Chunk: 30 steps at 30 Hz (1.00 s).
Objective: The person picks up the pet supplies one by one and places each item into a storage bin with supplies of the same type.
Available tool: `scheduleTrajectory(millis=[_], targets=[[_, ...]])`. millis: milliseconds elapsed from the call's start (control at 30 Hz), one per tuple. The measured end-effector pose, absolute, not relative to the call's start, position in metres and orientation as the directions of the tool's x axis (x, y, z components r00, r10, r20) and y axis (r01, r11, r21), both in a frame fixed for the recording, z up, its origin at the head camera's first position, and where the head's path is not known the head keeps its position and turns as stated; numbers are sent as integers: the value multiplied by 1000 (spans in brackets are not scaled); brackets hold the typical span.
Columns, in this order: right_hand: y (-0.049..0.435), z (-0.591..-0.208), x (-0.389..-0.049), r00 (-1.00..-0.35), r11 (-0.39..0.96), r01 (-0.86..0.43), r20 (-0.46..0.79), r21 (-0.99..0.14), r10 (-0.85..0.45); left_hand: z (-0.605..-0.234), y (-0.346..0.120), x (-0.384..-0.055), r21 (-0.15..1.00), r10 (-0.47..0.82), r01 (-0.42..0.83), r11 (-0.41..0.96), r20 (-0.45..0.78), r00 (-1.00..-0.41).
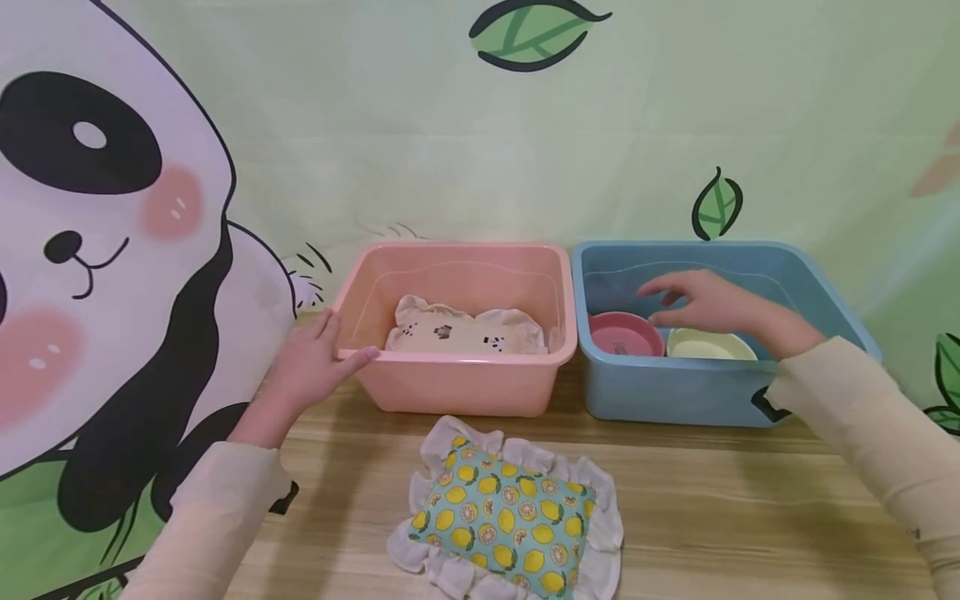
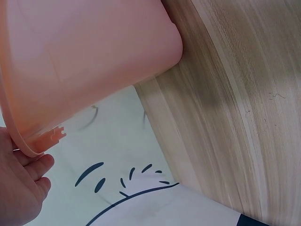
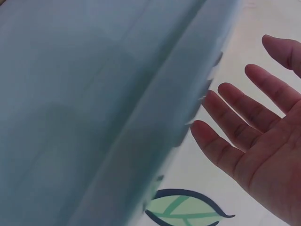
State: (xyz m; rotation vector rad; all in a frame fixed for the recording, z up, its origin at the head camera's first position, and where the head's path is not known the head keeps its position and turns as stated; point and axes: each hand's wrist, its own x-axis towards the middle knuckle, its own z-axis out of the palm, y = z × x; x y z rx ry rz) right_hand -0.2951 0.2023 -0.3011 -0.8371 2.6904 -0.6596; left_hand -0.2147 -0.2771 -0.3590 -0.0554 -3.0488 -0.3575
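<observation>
My left hand [image 1: 303, 364] grips the left front corner of a pink plastic basin [image 1: 465, 385]. In the left wrist view, the fingers [image 2: 41, 165] lie beneath the basin's rim. Inside the basin rests a cream ruffled pillow [image 1: 465, 332] with small animal prints. My right hand [image 1: 708, 304] hovers over a blue basin [image 1: 675, 392], holding nothing, its fingers spread apart in the right wrist view. Below it in that basin lie a red round dish [image 1: 622, 333] and a pale yellow dish [image 1: 708, 344], the latter partly hidden by the basin's front wall.
A lemon-print pillow [image 1: 506, 517] with white ruffles lies on the wooden table [image 1: 705, 508] in front of the basins. Behind them hangs a pale green cloth [image 1: 375, 125] printed with a panda and leaves. Both basins stand side by side near the cloth.
</observation>
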Motion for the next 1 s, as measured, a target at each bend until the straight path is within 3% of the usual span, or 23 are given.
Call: scheduleTrajectory(millis=[633, 1000], targets=[[191, -311, -279, -782, 673, -526, -15, -520, -623, -361, -279, -216, 233, 36, 57, 971, 93, -995], [178, -318, -264, -710, 574, -639, 105, -513, -696, -361, -278, -215, 235, 33, 55, 971, 96, -995]])
